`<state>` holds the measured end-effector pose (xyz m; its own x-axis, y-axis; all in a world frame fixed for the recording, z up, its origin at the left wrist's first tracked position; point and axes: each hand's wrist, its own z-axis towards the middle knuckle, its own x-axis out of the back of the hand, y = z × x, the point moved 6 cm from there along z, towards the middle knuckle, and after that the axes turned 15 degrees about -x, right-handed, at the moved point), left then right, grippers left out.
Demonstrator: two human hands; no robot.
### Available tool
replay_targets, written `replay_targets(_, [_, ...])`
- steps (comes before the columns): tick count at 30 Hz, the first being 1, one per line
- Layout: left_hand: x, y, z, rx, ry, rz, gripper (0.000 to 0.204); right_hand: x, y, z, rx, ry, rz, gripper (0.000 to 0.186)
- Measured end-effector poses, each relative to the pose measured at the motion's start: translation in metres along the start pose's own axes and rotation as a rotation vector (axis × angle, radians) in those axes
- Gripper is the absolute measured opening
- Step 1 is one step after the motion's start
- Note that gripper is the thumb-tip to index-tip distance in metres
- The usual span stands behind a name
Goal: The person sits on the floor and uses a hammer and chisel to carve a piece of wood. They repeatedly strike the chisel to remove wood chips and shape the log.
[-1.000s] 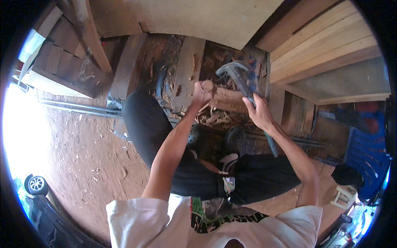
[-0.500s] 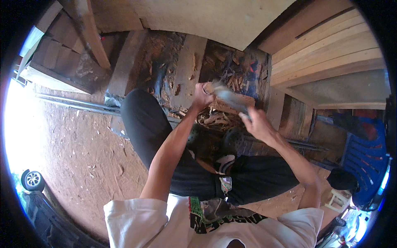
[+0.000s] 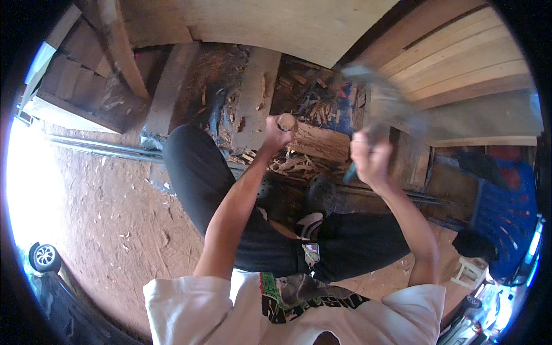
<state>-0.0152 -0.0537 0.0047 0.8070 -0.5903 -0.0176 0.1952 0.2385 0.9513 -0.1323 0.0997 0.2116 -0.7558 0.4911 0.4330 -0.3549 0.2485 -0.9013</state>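
Note:
My left hand (image 3: 279,133) is closed around a short wooden stick (image 3: 286,122), whose pale cut end faces up. It sits at the left end of a rough, split wooden block (image 3: 322,142). To the right of the block, my right hand (image 3: 371,158) is wrapped around the handle of a broad-bladed chopping tool (image 3: 397,106). Motion smears the blade, so its exact shape cannot be made out; a bit of blue-green handle shows below the fist. The blade is raised, apart from the stick and the block.
Wood chips (image 3: 296,164) lie around the block, near my shoes (image 3: 320,192). A plywood panel (image 3: 259,26) and stacked boards (image 3: 460,63) stand beyond. Metal pipes (image 3: 103,146) run at left across the dirt floor (image 3: 115,201). A blue plastic chair (image 3: 503,207) is at right.
My right hand has moved up and to the right, carrying the blade away from the stick. The stick's end now shows plainly. My left hand has stayed nearly in place.

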Motion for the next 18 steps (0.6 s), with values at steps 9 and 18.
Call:
replay_targets(9, [-0.006, -0.015, 0.000, -0.015, -0.119, -0.029, 0.011, -0.004, 0.027, 0.004, -0.384, -0.295, -0.123, 0.027])
replay_targets(18, [-0.002, 0.003, 0.002, -0.129, 0.011, -0.056, 0.009, -0.023, 0.056, 0.009, -0.333, -0.280, -0.476, 0.030])
